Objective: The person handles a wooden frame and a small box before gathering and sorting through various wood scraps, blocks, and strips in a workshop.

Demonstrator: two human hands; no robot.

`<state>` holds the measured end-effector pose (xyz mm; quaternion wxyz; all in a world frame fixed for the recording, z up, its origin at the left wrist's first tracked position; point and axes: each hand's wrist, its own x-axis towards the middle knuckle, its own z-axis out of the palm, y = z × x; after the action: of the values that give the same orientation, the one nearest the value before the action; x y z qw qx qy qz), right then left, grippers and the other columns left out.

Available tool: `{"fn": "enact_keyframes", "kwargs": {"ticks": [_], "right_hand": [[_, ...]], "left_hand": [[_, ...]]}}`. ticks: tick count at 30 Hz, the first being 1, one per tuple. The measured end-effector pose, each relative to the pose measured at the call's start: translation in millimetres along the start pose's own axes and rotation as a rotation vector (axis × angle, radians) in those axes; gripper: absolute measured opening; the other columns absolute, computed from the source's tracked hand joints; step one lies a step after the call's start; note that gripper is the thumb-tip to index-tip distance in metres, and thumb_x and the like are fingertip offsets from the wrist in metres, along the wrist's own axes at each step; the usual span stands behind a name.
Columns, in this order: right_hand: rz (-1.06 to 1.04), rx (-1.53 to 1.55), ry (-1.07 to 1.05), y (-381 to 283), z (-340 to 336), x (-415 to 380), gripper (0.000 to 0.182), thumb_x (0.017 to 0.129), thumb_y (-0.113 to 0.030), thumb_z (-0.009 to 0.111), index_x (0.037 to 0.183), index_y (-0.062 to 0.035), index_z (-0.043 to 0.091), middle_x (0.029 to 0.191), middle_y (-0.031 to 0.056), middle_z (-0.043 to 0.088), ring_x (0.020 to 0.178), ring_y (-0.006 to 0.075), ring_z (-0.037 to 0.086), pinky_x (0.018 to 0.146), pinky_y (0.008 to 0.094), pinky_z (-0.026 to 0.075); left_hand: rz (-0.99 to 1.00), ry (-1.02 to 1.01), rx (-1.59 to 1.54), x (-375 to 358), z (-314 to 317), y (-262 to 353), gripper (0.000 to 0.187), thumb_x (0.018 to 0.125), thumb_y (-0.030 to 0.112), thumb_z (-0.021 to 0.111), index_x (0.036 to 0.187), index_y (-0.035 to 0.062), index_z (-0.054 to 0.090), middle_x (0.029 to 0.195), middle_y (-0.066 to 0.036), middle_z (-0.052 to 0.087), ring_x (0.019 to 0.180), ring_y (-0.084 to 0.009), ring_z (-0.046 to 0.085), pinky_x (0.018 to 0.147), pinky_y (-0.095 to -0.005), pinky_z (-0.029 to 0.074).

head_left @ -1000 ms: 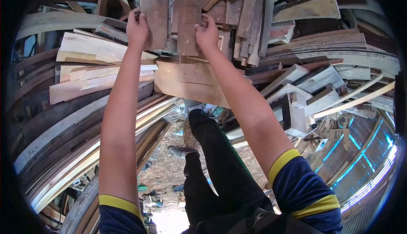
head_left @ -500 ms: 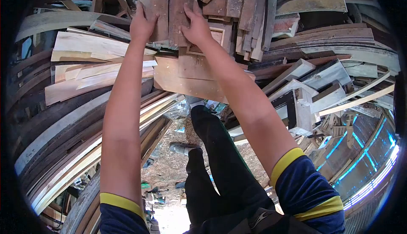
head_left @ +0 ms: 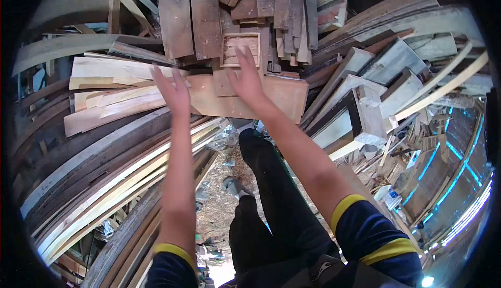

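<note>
My left hand (head_left: 176,94) is held in the air with its fingers apart and slightly blurred, near the ends of some pale planks (head_left: 115,71). My right hand (head_left: 248,82), open and holding nothing, is over a light-brown flat board (head_left: 284,94). Its fingertips overlap the lower part of a small framed wooden panel (head_left: 241,36). Beyond the hands, two wide dusty boards lie side by side: a left board (head_left: 175,16) and a right board (head_left: 205,19). Neither hand touches these boards.
Narrow wood offcuts (head_left: 292,16) are piled right of the wide boards. Boxy timber pieces (head_left: 365,110) jut out on the right. Long stacked strips (head_left: 120,165) run along the left. My legs (head_left: 271,178) stand over a floor (head_left: 214,220) strewn with shavings.
Both hands have come off the two wide boards and drawn back toward me. The small framed panel, partly covered by my right arm before, shows more fully. The view has shifted slightly.
</note>
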<state>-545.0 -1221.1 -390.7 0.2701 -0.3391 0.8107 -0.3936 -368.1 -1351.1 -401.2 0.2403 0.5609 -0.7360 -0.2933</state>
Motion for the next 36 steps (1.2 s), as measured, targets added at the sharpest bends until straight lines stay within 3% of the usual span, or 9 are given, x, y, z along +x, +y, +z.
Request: {"fn": "enact_keyframes", "kwargs": {"ticks": [2,7,10,16,24,26,30,33,36], "right_hand": [[-0.054,-0.067,-0.01,28.0,-24.4,-76.9,0.064,0.088,-0.014,0.071,0.145,-0.0022,0.046,0.154,0.0312,0.035,0.142,0.0466,0.037,0.115,0.0445,0.036],[0.198,-0.164,-0.044,2.5,-123.2,-251.2,0.054,0.085,-0.013,0.073,0.135,-0.0043,0.056,0.152,0.0308,0.038,0.137,0.0455,0.044,0.112,0.0458,0.04],[0.337,-0.153,0.01,-42.9,-172.0,-328.5,0.05,0.087,-0.015,0.073,0.134,-0.0075,0.059,0.149,0.026,0.043,0.129,0.0412,0.054,0.105,0.0432,0.046],[0.143,-0.075,0.169,-141.5,-215.1,-482.6,0.045,0.089,-0.011,0.07,0.133,-0.0087,0.058,0.144,0.0185,0.049,0.118,0.0298,0.062,0.093,0.039,0.053],[0.184,-0.034,0.472,-136.1,-215.2,-842.6,0.031,0.088,-0.01,0.069,0.118,-0.0058,0.067,0.121,0.0172,0.063,0.092,0.0264,0.068,0.082,0.0343,0.055],[0.324,0.021,0.639,-142.0,-224.7,-915.9,0.03,0.088,-0.013,0.07,0.117,-0.0078,0.068,0.108,0.0156,0.066,0.083,0.0257,0.065,0.076,0.0354,0.054],[0.495,-0.102,0.857,-189.5,-260.3,-1030.0,0.026,0.09,-0.02,0.068,0.111,-0.0043,0.07,0.089,0.0133,0.069,0.078,0.0238,0.064,0.074,0.0374,0.052],[0.432,0.206,1.027,-182.3,-271.7,-1094.2,0.028,0.092,-0.019,0.067,0.115,-0.0044,0.069,0.095,0.0134,0.073,0.083,0.0222,0.069,0.076,0.036,0.054],[0.375,0.314,1.158,-166.9,-274.5,-1145.3,0.028,0.093,-0.016,0.066,0.119,-0.0049,0.068,0.1,0.0124,0.074,0.087,0.0192,0.069,0.078,0.0329,0.054]], "left_hand": [[-0.203,-0.119,0.001,-92.3,-35.0,7.0,0.062,0.107,0.031,0.046,0.154,-0.0045,0.029,0.164,-0.029,0.016,0.152,-0.0422,0.019,0.123,-0.0463,0.017],[-0.452,-0.323,-0.133,-323.3,-130.2,-3.1,0.046,0.108,0.028,0.041,0.14,-0.0044,0.048,0.155,-0.032,0.033,0.148,-0.0438,0.027,0.121,-0.0478,0.021],[-0.47,-0.44,-0.196,-393.2,-212.1,24.1,0.044,0.108,0.029,0.04,0.133,-0.004,0.056,0.151,-0.03,0.042,0.146,-0.0432,0.032,0.121,-0.0458,0.023],[-0.62,-0.645,-0.639,-479.5,-362.7,-13.2,0.046,0.109,0.035,0.041,0.131,-0.0004,0.061,0.138,-0.018,0.06,0.133,-0.0272,0.053,0.114,-0.037,0.037],[-0.444,-0.514,-0.64,-553.0,-592.7,-47.6,0.045,0.104,0.042,0.054,0.121,0.0014,0.065,0.109,-0.006,0.068,0.1,-0.0154,0.062,0.09,-0.0311,0.049],[-0.445,-0.651,-0.517,-559.8,-628.1,-37.0,0.056,0.104,0.048,0.051,0.135,0.0009,0.056,0.129,-0.012,0.063,0.114,-0.0257,0.062,0.097,-0.0382,0.048],[-0.26,-0.941,-0.236,-574.4,-661.4,32.1,0.058,0.104,0.05,0.049,0.137,0.0029,0.055,0.133,-0.013,0.063,0.117,-0.0268,0.061,0.1,-0.0412,0.046],[-0.075,-1.029,-0.173,-599.8,-658.4,110.5,0.046,0.103,0.045,0.054,0.121,0.0034,0.064,0.105,-0.005,0.068,0.098,-0.0159,0.063,0.086,-0.032,0.049],[0.09,-1.161,-0.143,-629.7,-637.7,154.1,0.057,0.105,0.049,0.047,0.142,0.0059,0.053,0.134,-0.012,0.063,0.118,-0.0232,0.061,0.1,-0.0416,0.045]]}}
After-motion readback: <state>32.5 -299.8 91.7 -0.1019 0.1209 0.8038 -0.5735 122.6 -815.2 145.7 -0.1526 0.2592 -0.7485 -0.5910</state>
